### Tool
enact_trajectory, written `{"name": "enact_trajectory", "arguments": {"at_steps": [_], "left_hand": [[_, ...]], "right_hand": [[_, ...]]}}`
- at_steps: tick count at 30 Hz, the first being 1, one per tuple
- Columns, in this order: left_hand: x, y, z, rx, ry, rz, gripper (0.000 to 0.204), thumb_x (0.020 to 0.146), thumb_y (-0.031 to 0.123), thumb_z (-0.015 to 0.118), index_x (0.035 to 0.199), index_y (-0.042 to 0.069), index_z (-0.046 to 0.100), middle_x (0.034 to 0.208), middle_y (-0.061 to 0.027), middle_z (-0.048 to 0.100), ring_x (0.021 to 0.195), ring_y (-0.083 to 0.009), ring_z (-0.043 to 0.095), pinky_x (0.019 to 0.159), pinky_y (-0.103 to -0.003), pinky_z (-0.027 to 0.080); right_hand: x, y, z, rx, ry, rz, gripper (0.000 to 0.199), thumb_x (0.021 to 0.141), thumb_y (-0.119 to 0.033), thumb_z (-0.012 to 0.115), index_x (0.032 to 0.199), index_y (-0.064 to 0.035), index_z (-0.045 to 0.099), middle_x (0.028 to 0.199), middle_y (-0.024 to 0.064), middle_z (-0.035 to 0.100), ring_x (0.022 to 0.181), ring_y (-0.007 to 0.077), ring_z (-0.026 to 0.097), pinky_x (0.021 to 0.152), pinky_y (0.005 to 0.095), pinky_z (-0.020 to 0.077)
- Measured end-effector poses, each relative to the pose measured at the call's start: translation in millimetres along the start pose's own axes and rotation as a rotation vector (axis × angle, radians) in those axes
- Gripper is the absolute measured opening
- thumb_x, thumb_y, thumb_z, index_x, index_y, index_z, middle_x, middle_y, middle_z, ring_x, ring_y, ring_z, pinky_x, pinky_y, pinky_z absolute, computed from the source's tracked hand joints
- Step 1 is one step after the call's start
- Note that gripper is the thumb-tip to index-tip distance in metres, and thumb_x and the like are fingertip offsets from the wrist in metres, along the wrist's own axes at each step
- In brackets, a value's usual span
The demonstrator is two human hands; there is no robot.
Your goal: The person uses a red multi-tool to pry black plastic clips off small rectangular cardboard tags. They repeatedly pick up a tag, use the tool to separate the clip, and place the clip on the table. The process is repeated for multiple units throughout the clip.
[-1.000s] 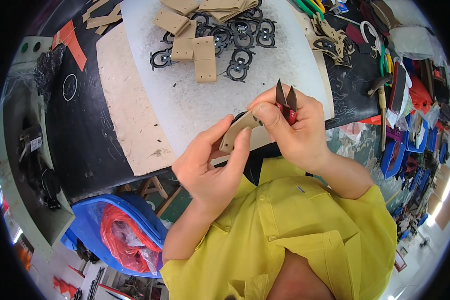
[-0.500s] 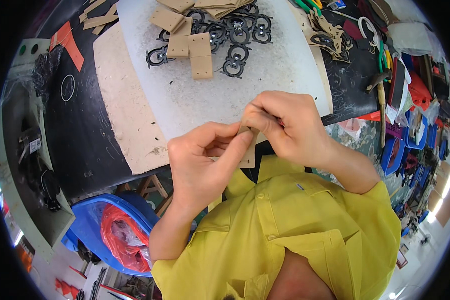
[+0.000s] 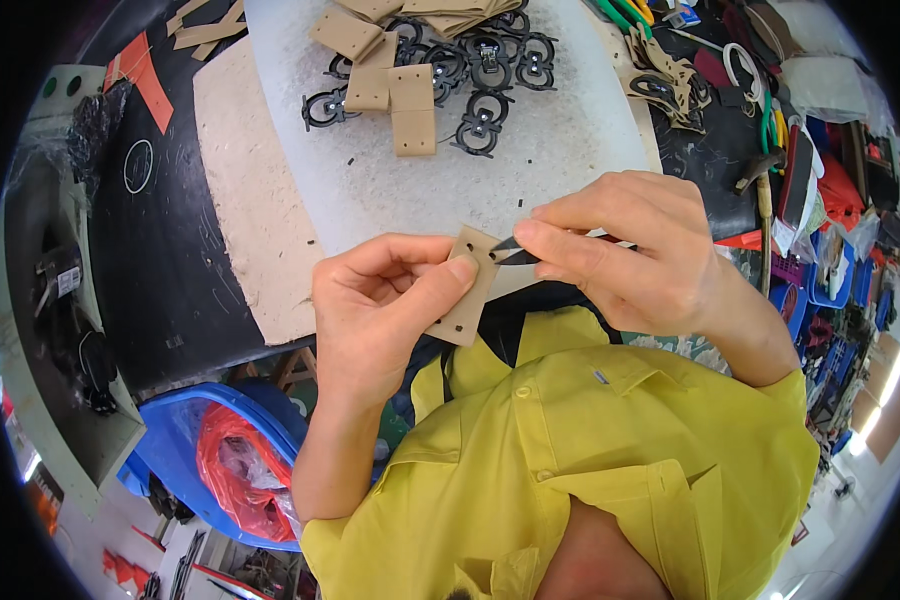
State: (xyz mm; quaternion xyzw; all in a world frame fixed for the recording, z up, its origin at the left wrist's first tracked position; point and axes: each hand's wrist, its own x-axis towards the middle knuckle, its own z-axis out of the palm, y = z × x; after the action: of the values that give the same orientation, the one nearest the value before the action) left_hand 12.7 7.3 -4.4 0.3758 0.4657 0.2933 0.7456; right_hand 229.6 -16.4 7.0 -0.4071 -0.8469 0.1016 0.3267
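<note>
My left hand (image 3: pixel 385 305) pinches a small tan cardboard piece (image 3: pixel 467 297) with punched holes, held flat in front of my chest. My right hand (image 3: pixel 625 250) grips a dark pointed tool (image 3: pixel 515 251), and its tip touches the upper edge of the cardboard piece at a hole. Both hands hover over the near edge of the white work mat (image 3: pixel 420 190). Farther back on the mat lie several tan cardboard pieces (image 3: pixel 410 105) and several black plastic ring-shaped parts (image 3: pixel 480 125).
A beige board (image 3: pixel 245 210) lies left of the mat on the black tabletop (image 3: pixel 160 260). Tools, scissors and cluttered boxes crowd the right side (image 3: pixel 790 130). A blue bin with a red bag (image 3: pixel 225 460) stands below the table at the lower left.
The hands have come down toward my chest. The cardboard piece now lies flat in the left hand, and the right hand has brought the dark tool's tip to its edge.
</note>
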Motion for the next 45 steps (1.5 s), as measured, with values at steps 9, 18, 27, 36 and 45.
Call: {"name": "enact_trajectory", "arguments": {"at_steps": [9, 18, 27, 36, 45], "left_hand": [[-5, 4, 10, 0.406, 0.017, 0.223, 0.012, 0.075, -0.003, 0.067, 0.086, -0.007, 0.063, 0.076, -0.0070, 0.064, 0.065, -0.0085, 0.059, 0.060, -0.020, 0.047], [11, 1, 2, 0.111, 0.118, 0.286, 0.012, 0.078, -0.002, 0.066, 0.088, -0.007, 0.063, 0.077, -0.0075, 0.064, 0.069, -0.0072, 0.058, 0.062, -0.020, 0.047], [6, -8, 22, 0.404, 0.261, 0.528, 0.009, 0.074, -0.003, 0.068, 0.082, -0.004, 0.064, 0.070, -0.0074, 0.064, 0.060, -0.0082, 0.059, 0.053, -0.021, 0.048], [6, -9, 26, -0.053, 0.294, 0.485, 0.008, 0.081, -0.003, 0.062, 0.087, 0.000, 0.056, 0.081, -0.0051, 0.063, 0.072, -0.0098, 0.059, 0.066, -0.023, 0.048], [1, -18, 23, -0.047, 0.191, 0.439, 0.020, 0.078, -0.007, 0.063, 0.097, -0.005, 0.059, 0.094, -0.0132, 0.063, 0.084, -0.0135, 0.061, 0.076, -0.025, 0.049]], "right_hand": [[3, 3, -12, 0.221, -0.300, 0.283, 0.017, 0.068, -0.007, 0.066, 0.085, -0.0063, 0.065, 0.070, 0.0041, 0.057, 0.054, 0.0198, 0.054, 0.046, 0.0294, 0.0422], [3, -18, 9, 0.195, 0.010, 0.225, 0.026, 0.066, -0.007, 0.072, 0.091, -0.0054, 0.065, 0.071, 0.0030, 0.056, 0.055, 0.0173, 0.056, 0.045, 0.0270, 0.0441], [5, -23, 4, 0.080, -0.208, 0.183, 0.020, 0.065, -0.007, 0.069, 0.084, -0.0056, 0.065, 0.067, 0.0041, 0.055, 0.052, 0.0190, 0.056, 0.043, 0.0309, 0.0446], [11, -7, 4, 0.743, -0.181, 0.874, 0.019, 0.077, -0.015, 0.069, 0.089, -0.0007, 0.066, 0.066, 0.0004, 0.060, 0.051, 0.0034, 0.044, 0.045, 0.0228, 0.0378], [15, -18, 15, 0.624, 0.022, 0.914, 0.021, 0.079, -0.007, 0.061, 0.098, 0.0002, 0.063, 0.064, -0.0001, 0.056, 0.052, 0.0053, 0.050, 0.048, 0.0255, 0.0442]]}}
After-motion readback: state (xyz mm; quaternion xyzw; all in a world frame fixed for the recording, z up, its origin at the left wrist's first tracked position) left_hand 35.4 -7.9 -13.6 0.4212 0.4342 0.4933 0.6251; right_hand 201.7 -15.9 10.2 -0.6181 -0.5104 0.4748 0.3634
